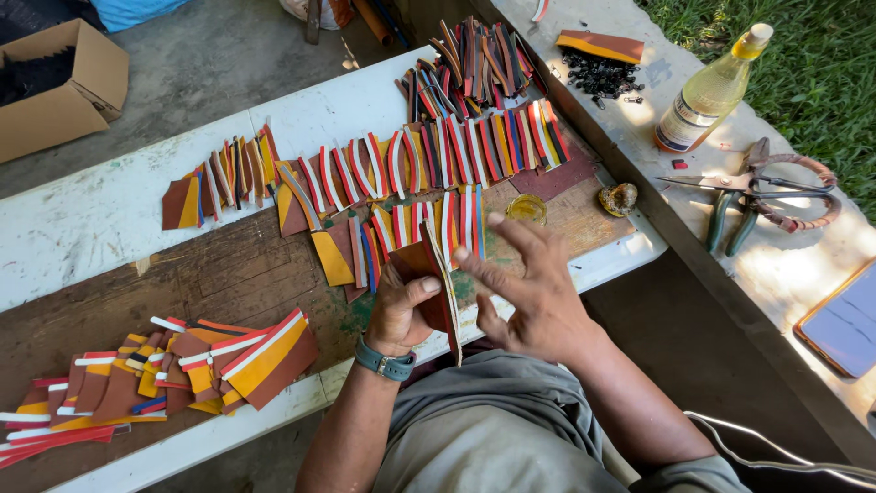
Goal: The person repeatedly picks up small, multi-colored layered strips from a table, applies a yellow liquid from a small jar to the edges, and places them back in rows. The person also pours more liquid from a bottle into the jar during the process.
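Observation:
My left hand (400, 310) grips a brown leather piece (436, 288) with a pale striped edge, held upright over the near edge of the white wooden bench (91, 215). My right hand (529, 288) hovers just right of that piece with fingers spread, one fingertip touching its edge. Beyond the hands lie rows of leather strips (438, 151) striped in red, white, yellow and blue. A second overlapping row of striped pieces (182, 365) lies at the near left. A small round tin of yellow paste (526, 209) sits just beyond my right hand.
On the concrete ledge at right stand a bottle of yellowish liquid (712, 91), scissors (730, 187), pliers (739, 219), a pile of black bits (598, 75) and a phone (844, 319). A cardboard box (55, 87) rests on the ground at far left. Grass lies beyond the ledge.

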